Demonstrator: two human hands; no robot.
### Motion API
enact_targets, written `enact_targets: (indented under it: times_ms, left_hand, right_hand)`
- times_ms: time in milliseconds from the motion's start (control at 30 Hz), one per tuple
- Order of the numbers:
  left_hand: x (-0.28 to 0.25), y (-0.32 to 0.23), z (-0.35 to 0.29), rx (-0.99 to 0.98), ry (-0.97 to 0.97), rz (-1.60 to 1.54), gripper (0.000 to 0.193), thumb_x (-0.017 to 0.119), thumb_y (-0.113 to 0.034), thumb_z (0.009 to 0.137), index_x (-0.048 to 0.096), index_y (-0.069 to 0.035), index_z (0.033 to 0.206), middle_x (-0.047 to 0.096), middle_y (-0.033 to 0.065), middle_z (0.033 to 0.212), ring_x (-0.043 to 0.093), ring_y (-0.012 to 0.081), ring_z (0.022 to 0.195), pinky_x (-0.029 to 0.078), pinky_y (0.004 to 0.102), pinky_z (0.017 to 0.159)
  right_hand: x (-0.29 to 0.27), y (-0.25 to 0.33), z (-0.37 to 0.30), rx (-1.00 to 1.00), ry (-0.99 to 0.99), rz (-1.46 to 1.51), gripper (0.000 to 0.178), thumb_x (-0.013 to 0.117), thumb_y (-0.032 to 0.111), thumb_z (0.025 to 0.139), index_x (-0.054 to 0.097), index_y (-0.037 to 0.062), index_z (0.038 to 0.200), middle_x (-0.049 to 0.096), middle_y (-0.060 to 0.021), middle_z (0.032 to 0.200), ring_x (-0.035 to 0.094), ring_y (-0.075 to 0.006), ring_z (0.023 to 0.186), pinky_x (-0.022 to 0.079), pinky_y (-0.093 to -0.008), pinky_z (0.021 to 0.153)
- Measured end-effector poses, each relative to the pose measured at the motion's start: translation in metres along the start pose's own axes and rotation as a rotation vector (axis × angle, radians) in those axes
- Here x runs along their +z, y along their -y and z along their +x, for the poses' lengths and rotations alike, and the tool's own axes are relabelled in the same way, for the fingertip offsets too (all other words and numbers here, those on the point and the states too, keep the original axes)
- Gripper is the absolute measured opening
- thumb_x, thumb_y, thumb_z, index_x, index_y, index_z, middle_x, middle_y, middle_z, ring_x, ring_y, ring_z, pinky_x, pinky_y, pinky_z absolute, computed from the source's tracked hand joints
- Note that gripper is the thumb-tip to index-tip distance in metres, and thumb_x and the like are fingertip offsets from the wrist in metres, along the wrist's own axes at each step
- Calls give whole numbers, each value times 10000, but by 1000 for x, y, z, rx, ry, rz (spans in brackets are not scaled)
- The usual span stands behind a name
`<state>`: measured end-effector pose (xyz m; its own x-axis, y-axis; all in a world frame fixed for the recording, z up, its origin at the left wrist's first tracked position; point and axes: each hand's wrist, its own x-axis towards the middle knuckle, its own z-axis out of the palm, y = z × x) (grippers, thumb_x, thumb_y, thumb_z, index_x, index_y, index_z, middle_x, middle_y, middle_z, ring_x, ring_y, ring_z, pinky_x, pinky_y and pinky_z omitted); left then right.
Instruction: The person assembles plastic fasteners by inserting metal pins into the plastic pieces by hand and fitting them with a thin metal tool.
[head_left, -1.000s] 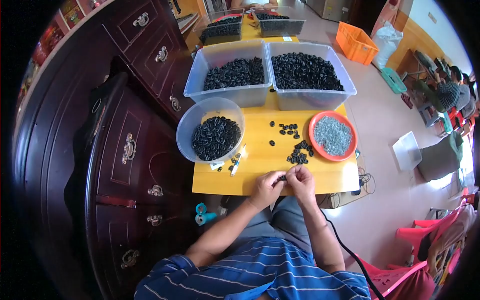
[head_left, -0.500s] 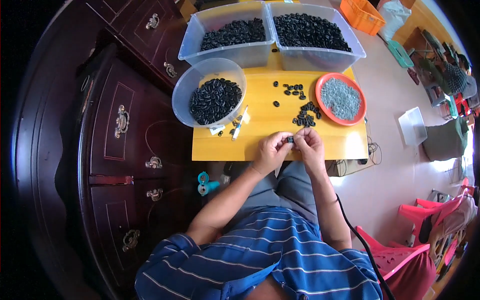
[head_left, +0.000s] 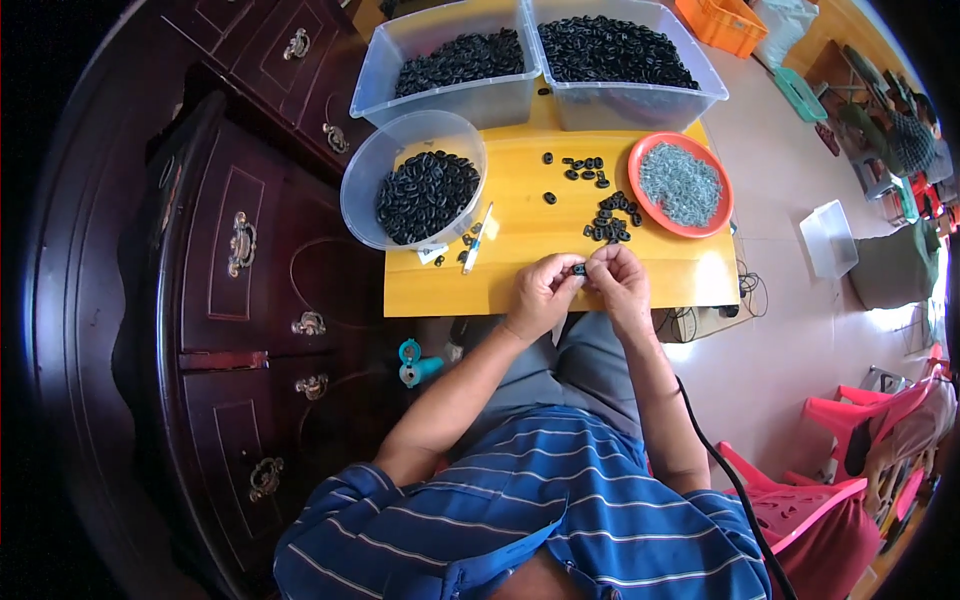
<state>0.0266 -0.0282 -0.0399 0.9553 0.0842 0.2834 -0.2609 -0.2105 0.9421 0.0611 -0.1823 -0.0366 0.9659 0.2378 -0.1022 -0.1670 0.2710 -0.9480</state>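
Note:
Over the near edge of the yellow table, the fingertips of both my hands meet on a small black plastic part [head_left: 579, 269]. My left hand [head_left: 541, 292] is closed and pinches it from the left. Opposite, my right hand [head_left: 622, 284] has thumb and finger pressed together at the part's right end. Whether the right fingertips also hold something smaller cannot be made out. Beyond the hands lies a loose cluster of black oval plastic parts [head_left: 612, 221]. To its right, an orange-red dish [head_left: 637, 206] holds a heap of small silvery metal pieces [head_left: 680, 185], probably screws.
Two clear bins [head_left: 640, 112] of black parts stand at the back. A round clear tub [head_left: 362, 205] with more sits at left, near a white pen-like tool [head_left: 477, 245]. Dark wooden drawers [head_left: 240, 330] flank the left; a black cord [head_left: 715, 450] runs by my right arm.
The table and the things on it sit slightly higher in view. Both hands stay together on the black part, with only small finger shifts.

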Motion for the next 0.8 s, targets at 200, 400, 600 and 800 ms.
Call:
enact_targets:
  times_ms: [200,400,600,800]
  left_hand:
    - [2,8,3,-30,5,108,217,714,-13,874,708,-14,1091,718,54,854,650,96,714,546,270,676]
    - [4,9,-4,-17,-5,62,225,714,-55,862,687,-36,1085,677,90,781,658,168,650,534,314,621]
    - [-3,6,-7,35,37,134,190,706,-26,878,699,-27,1068,727,69,871,684,121,707,555,286,668]
    - [0,-2,-5,56,28,118,171,695,-54,887,703,-28,1056,710,75,800,682,124,693,545,289,648]
  right_hand:
    - [-6,-6,5,-40,1,-36,35,629,53,994,598,43,982,591,52,860,549,-23,767,446,-182,681]
    - [-4,-9,-1,-42,-6,-61,62,619,79,1001,573,68,961,576,45,829,548,-47,728,450,-194,656]
    - [0,-5,-7,-61,34,-37,60,623,66,995,572,59,964,593,31,813,560,-54,706,454,-196,652]
    - [-11,-16,1,-66,41,-31,44,625,43,982,582,51,976,603,27,828,567,-55,719,467,-204,669]
